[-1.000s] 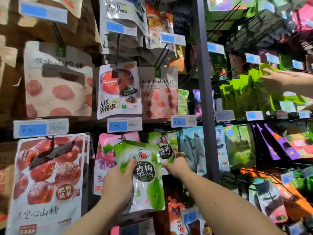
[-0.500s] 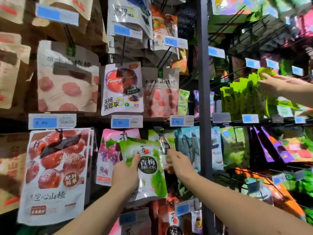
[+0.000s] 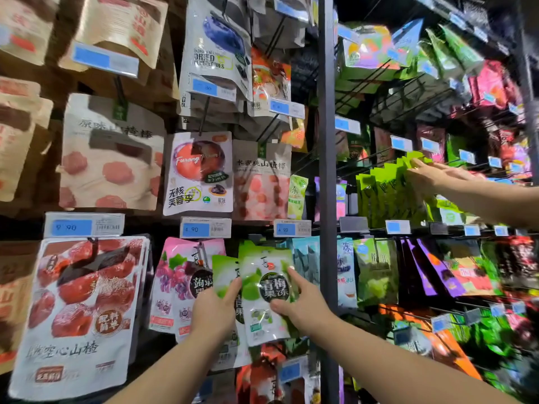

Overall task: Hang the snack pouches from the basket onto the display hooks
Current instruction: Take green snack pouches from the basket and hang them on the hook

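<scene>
Fingers (image 3: 294, 277) of the right hand (image 3: 303, 312) pinch the upright pouch (image 3: 262, 325) at its right edge. The left hand (image 3: 214, 312) grips a second pouch (image 3: 223, 272) just left. The hook, likely straight above, is hidden.

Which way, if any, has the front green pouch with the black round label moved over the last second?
Yes. The green pouch has shifted right, closer to the grey upright post, and away from the middle price tag.

The green plum jelly pouch (image 3: 267, 290) is glossy plastic film that catches glare, as does the red hawthorn pouch (image 3: 78, 313). The brown pouches (image 3: 116, 27) look like matt kraft paper. The upright post (image 3: 326, 170) is dark matt metal.
</scene>
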Demonstrator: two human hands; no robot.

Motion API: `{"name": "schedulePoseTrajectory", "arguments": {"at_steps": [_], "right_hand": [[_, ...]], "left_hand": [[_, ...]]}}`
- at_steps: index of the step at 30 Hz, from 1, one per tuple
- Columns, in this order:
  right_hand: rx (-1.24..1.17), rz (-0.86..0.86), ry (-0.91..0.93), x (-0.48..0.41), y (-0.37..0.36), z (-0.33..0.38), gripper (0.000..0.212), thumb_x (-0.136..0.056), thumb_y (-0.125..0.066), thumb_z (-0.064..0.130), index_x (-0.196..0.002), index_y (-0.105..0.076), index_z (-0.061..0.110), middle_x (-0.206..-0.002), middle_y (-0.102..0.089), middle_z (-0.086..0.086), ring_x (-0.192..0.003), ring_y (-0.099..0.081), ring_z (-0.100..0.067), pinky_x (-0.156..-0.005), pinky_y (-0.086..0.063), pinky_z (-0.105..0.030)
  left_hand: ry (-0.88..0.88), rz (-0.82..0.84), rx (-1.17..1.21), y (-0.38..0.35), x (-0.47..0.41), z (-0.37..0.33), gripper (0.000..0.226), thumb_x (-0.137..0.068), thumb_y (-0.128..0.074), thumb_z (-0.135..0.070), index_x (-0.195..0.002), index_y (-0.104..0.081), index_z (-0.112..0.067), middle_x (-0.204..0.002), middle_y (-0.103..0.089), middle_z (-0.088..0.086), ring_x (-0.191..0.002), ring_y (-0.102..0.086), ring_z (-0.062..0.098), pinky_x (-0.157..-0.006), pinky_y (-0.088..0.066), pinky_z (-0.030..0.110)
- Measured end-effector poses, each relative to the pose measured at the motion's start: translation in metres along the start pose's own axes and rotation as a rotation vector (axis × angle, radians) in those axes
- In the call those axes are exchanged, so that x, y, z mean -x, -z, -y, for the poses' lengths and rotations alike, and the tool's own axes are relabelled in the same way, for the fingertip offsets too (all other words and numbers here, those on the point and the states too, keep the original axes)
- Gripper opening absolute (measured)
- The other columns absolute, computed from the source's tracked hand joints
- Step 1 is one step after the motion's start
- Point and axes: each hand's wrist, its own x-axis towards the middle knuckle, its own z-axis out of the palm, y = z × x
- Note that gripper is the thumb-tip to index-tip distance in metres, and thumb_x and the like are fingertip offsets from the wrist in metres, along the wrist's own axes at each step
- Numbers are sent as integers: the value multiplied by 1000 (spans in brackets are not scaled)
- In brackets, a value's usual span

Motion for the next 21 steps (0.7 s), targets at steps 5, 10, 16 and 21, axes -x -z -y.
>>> {"name": "schedulePoseTrajectory", "arguments": {"at_steps": [5, 10, 16, 21], "right_hand": [[6, -154, -18, -9, 19, 2, 96, -84, -81, 11, -162, -25, 23, -154, -48, -4, -124, -60, -19, -109, -47, -33], [-5, -208, -2, -19, 25, 10, 92, -86, -78, 5, -161, -27, 19, -151, -49, -3, -117, -60, -17, -109, -46, -32], [9, -215, -48, -27, 23, 8, 93, -85, -80, 7, -161, -27, 18, -146, -55, -4, -113, -64, -20, -106, -51, -40], [4, -196, -90, -31, 22, 4, 95, -83, -81, 9, -160, -27, 18, -135, -63, -4, -110, -68, -22, -103, -53, -43]], "left_hand": [[46, -30, 45, 12, -6, 6, 58, -96, -62, -46, -55, -44, -11, -42, -40, -1, -43, -38, 21, -48, -28, 31], [26, -13, 4, 18, -12, 13, 57, -96, -60, -50, -68, -64, -1, -51, -57, 6, -46, -47, 21, -48, -34, 30], [16, 0, 47, 24, -13, 17, 48, -96, -61, -48, -71, -71, -8, -56, -67, 8, -48, -53, 21, -49, -37, 29], [1, 15, 58, 25, -13, 20, 47, -97, -61, -45, -71, -72, -7, -56, -68, 2, -52, -59, 20, -50, -38, 27]]}}
